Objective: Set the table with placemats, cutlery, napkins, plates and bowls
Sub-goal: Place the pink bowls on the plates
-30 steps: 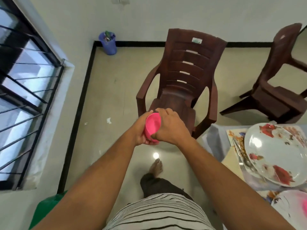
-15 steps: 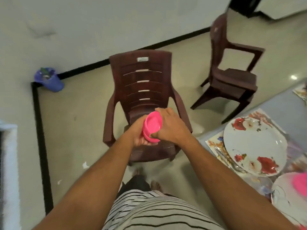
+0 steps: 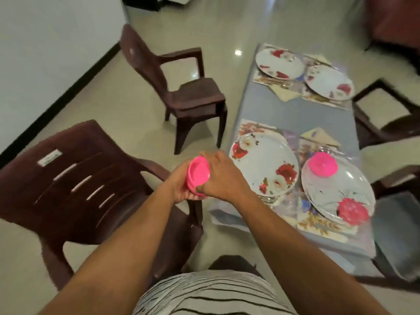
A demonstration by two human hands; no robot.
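Note:
Both hands hold a small stack of pink bowls (image 3: 198,173) just left of the table's near left corner. My left hand (image 3: 181,188) cups the stack from below and my right hand (image 3: 219,178) grips its rim from the right. On the grey table (image 3: 268,105) lie floral placemats, each with a flowered plate. The near left plate (image 3: 264,164) has nothing on it. A pink bowl (image 3: 322,164) sits upside down on the near right plate (image 3: 336,189). Two far plates (image 3: 279,63) (image 3: 329,81) lie side by side, with folded napkins (image 3: 285,93) and cutlery beside them.
A brown plastic chair (image 3: 86,178) stands close on my left, its arm under my hands. A second brown chair (image 3: 181,92) stands further along the table's left side. More dark chairs (image 3: 386,119) line the right side. A white wall runs along the left.
My view has swung right from the chairs to the table, which now shows all its place settings. My hands keep the same hold on the pink bowls.

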